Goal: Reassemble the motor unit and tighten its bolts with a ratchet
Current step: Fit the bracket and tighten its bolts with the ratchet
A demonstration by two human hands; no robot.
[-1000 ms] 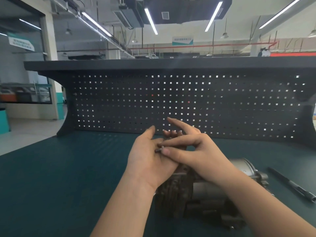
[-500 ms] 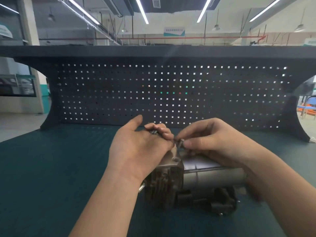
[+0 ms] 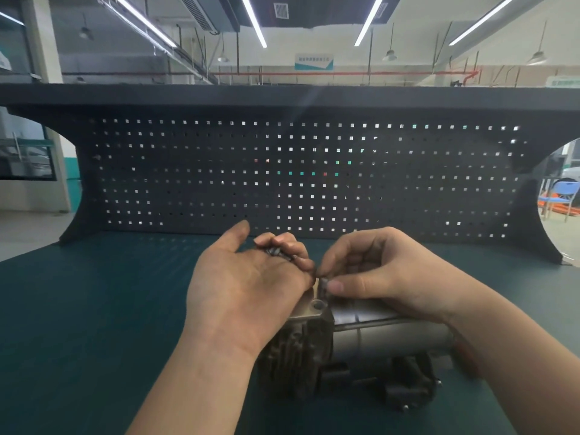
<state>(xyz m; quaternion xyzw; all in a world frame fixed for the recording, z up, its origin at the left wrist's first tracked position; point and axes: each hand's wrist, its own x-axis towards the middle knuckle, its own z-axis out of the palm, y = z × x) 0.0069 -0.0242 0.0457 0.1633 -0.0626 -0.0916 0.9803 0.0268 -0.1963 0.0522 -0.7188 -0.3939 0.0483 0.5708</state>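
Motor unit (image 3: 361,350) lies on side on green bench (image 3: 94,309), near edge, ribbed end left, smooth barrel right. Empty bolt hole (image 3: 317,306) on top flange. Left hand (image 3: 248,284) above ribbed end, palm up, fingers curled round spare bolts (image 3: 276,253). Right hand (image 3: 376,271) pinches 1 bolt (image 3: 323,282) thumb-to-finger just above flange. Black pegboard (image 3: 282,177) stands behind.

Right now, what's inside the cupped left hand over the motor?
The left hand cradles a few small dark bolts against its curled fingers. How many cannot be told; the fingers cover part of them. The palm also hides the motor unit beneath it.
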